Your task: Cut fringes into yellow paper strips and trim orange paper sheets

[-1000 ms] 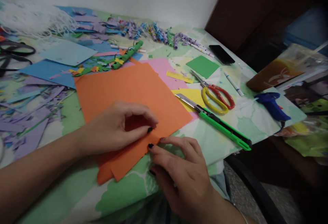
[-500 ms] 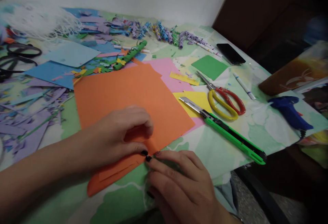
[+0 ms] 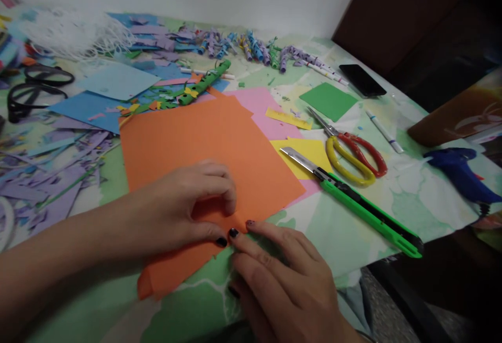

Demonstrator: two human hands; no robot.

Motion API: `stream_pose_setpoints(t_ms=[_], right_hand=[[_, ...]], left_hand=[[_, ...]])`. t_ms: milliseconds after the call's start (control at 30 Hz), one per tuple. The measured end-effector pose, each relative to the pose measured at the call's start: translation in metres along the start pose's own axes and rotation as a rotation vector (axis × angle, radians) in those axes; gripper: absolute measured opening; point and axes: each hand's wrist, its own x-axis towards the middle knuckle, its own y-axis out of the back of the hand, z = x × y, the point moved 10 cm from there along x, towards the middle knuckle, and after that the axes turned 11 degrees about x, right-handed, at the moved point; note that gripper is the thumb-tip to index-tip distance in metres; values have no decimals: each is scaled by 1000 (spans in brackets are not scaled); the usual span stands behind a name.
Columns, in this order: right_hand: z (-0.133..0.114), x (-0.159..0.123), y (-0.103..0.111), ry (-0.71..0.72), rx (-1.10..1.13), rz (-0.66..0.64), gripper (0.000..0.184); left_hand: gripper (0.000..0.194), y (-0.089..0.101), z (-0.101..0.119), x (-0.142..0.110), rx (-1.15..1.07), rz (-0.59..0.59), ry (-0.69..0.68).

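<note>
A large orange sheet of paper (image 3: 188, 139) lies in front of me, its near edge folded over and curled at the left end. My left hand (image 3: 196, 202) rests on that near part with curled fingers, its thumb pressing the paper at the edge. Close by, my right hand (image 3: 282, 275) has two stretched fingertips on the sheet's near edge, almost meeting the left thumb; its thumb sits lower, off the paper. What lies under the left palm is hidden. A green utility knife (image 3: 368, 212) with its blade out lies right of the sheet.
Scissors (image 3: 353, 155), a marker (image 3: 384, 131), a phone (image 3: 363, 80) and a blue glue gun (image 3: 463, 173) lie to the right. Paper scraps (image 3: 58, 191), glasses (image 3: 35, 94) and white string (image 3: 74, 34) cover the left. Rolled paper tubes (image 3: 251, 47) line the back.
The near strip of the orange paper lies differently; the slits seen along it are gone from view. My right fingertips have moved slightly up along the edge. The view has shifted slightly.
</note>
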Motion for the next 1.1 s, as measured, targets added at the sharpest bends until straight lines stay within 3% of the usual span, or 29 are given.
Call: stream_pose_setpoints(t_ms=[567, 767, 933, 1033, 1100], right_hand=[[1, -1, -3, 17, -19, -19, 17], [1, 1, -2, 15, -16, -5, 17], [0, -1, -3, 22, -15, -13, 15], [0, -2, -2, 27, 0, -14, 15], [0, -3, -1, 27, 11, -14, 15]], left_hand=[[5, -2, -5, -6, 115, -80, -42], [28, 3, 1, -9, 95, -62, -73], [25, 1, 9, -11, 160, -92, -109], [23, -3, 9, -13, 179, -91, -85], [24, 1, 5, -13, 149, -18, 1]])
